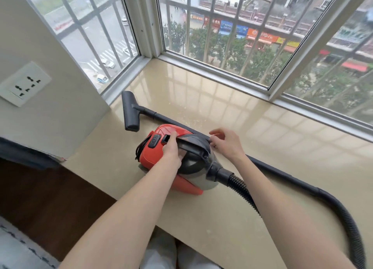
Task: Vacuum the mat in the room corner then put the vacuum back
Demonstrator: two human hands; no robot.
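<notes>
A small red and grey canister vacuum (161, 163) lies on the beige stone window ledge (201, 99). My left hand (171, 149) grips its black carry handle on top, fingers curled under it, next to the power button. My right hand (224, 143) rests against the far side of the vacuum body by the black wand (268, 167), fingers loosely bent; what it touches is unclear. The wand runs along the ledge to the black floor nozzle (130, 111) at the left. A ribbed black hose (347, 218) loops from the vacuum's front to the right. No mat is visible.
Barred windows (222, 36) enclose the ledge on the far and left sides. A wall socket (25, 85) sits on the left wall. Dark wooden floor (50, 198) lies below the ledge edge, with grey fabric (24, 153) at the left. Small specks dot the ledge near the wand.
</notes>
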